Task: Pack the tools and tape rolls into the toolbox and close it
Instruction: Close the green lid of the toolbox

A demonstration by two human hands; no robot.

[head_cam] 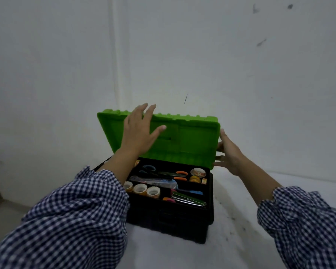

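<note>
**Toolbox (169, 220) with lid raised, both hands at the lid.**
The toolbox, a black ribbed plastic box, stands on a white cloth-like surface (231, 239) before a scuffed white wall (241, 65); its glossy green moulded lid (192, 140) tilts up at the toolbox's rear. Inside, a black divided tray holds 3 round tape rolls (144, 189) at front left, blue-handled scissors (157, 171) at the rear and a flat metal tool (188, 198) at front right. The left hand (139, 133) is spread, fingers straight, over the lid's inner face. The right hand (228, 152) lies against the lid's right edge; whether its fingers curl behind cannot be told. A checked sleeve (76, 210) hides the toolbox's left front corner.
</note>
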